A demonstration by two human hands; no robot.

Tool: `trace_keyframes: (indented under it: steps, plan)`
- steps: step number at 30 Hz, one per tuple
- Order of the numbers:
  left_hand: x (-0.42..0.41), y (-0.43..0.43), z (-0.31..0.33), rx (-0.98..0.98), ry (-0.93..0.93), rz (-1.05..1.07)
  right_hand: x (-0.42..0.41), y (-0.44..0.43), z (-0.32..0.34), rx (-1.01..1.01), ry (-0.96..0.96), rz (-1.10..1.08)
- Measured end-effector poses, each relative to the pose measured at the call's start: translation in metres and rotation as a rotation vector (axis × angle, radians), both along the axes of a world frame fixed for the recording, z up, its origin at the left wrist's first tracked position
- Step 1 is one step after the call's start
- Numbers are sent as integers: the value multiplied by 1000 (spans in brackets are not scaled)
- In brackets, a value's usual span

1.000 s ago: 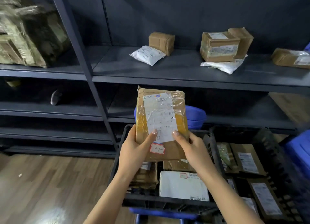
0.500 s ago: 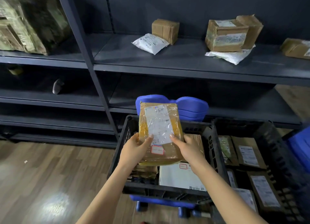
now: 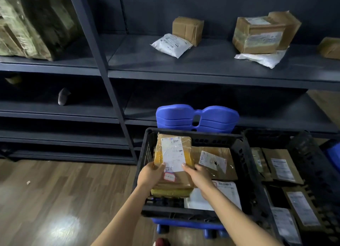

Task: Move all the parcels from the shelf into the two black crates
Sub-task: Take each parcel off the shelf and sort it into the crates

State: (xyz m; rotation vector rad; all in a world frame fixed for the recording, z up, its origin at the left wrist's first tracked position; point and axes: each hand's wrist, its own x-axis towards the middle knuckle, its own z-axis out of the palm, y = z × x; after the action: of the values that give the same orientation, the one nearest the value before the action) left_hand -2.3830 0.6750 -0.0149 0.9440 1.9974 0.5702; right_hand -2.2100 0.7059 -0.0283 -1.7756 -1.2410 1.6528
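Observation:
A brown taped parcel [image 3: 173,153] with a white label lies low inside the left black crate [image 3: 241,153], on top of other parcels. My left hand [image 3: 150,174] grips its near left edge and my right hand [image 3: 198,175] its near right edge. A second black crate [image 3: 303,148] at the right holds several flat parcels. On the shelf [image 3: 202,65] sit a white bag parcel [image 3: 172,45], a small brown box [image 3: 187,29], a larger taped box [image 3: 257,35] leaning on another over a white bag [image 3: 261,58], and a brown parcel [image 3: 330,47] at the far right edge.
The left crate rests on stacked blue plastic stools [image 3: 197,118]. A big wrapped bundle [image 3: 33,23] fills the upper left shelf bay. A dark upright post [image 3: 103,74] divides the bays. Wooden floor [image 3: 55,199] lies at the left.
Both hands have lowered the brown parcel from chest height in front of the shelf down into the left crate. The view has tilted down a little.

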Motion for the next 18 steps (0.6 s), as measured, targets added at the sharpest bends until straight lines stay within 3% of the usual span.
trace_keyframes:
  steps: [8, 18]
  plan:
    - [-22, 19, -35, -47, 15, 16, -31, 11, -26, -47, 41, -12]
    - [-32, 48, -83, -12, 30, 7, -47, 45, -70, -17, -95, 24]
